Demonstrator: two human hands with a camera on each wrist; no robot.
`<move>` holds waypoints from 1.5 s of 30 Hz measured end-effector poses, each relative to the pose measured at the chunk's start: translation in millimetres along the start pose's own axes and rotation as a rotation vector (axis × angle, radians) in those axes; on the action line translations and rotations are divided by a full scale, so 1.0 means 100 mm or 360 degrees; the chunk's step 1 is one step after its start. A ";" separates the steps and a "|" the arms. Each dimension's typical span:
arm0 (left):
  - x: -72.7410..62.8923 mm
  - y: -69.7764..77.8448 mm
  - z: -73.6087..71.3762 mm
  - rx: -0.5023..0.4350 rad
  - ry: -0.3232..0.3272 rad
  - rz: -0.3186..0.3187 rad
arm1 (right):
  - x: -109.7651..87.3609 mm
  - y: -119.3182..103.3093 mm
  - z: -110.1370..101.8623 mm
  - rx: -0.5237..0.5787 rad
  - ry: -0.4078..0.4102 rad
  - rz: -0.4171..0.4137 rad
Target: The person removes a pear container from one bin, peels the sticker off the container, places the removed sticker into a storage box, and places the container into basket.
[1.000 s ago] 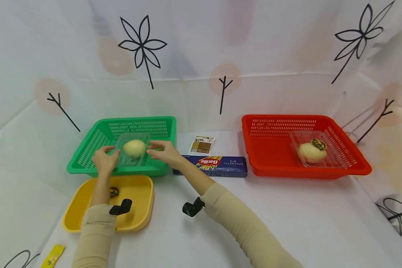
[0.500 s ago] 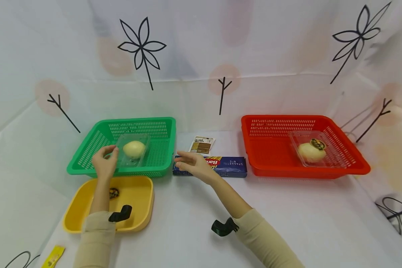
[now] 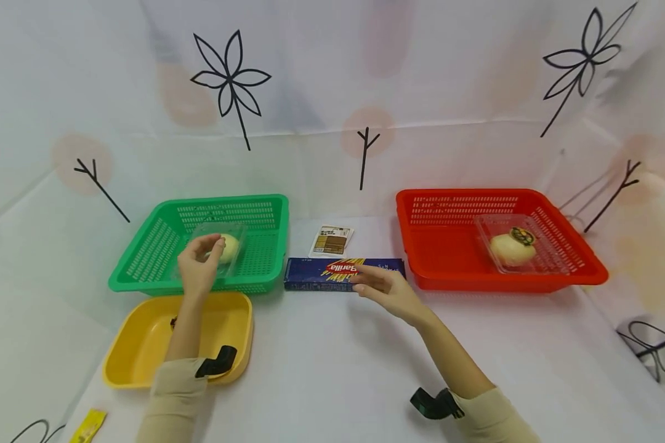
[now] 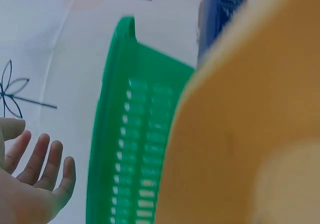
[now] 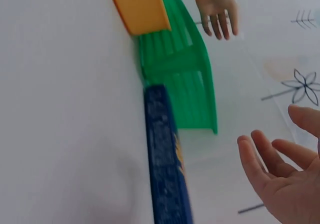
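My L hand (image 3: 201, 266) is loosely curved w/ nothing in it, above the green basket (image 3: 263, 246); clear pack (image 3: 217, 228) w/ pale round thing (image 3: 229, 248) sits inside, partly behind my fingers. R hand (image 3: 389, 293): relaxed & empty, near the spaghetti box (image 3: 317, 274).

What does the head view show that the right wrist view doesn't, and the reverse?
Only the head view shows the red basket, brown-labelled packet, small yellow packet and pale round items in clear containers. Only the right wrist view shows a drawn twig with several side strokes. Both share the left hand, right hand, green basket, yellow bin and blue box.
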State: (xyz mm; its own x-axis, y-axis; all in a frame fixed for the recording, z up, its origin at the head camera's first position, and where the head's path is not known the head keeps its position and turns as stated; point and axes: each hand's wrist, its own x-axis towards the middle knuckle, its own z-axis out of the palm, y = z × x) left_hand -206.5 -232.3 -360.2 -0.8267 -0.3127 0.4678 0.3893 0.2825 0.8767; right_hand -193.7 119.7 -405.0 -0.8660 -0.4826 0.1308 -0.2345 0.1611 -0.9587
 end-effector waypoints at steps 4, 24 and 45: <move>-0.01 0.01 0.15 -0.0150 -0.0153 -0.0022 | -0.20 -0.01 -0.20 -0.0072 0.0064 -0.0001; -0.14 -0.03 1.05 -0.0315 -0.0498 -0.0067 | -0.94 0.01 -1.42 -0.0437 0.0714 -0.0080; -0.35 0.13 1.93 -0.0353 -0.0775 -0.0005 | -1.14 0.25 -2.45 -0.0750 0.1083 0.0316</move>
State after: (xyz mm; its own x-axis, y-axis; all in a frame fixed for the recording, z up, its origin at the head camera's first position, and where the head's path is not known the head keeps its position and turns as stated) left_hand -250.6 -42.9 -386.6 -0.9002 0.1588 0.4055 0.4196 0.0670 0.9052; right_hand -208.9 389.6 -382.0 -0.9520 0.1908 0.2395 -0.0791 0.6024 -0.7942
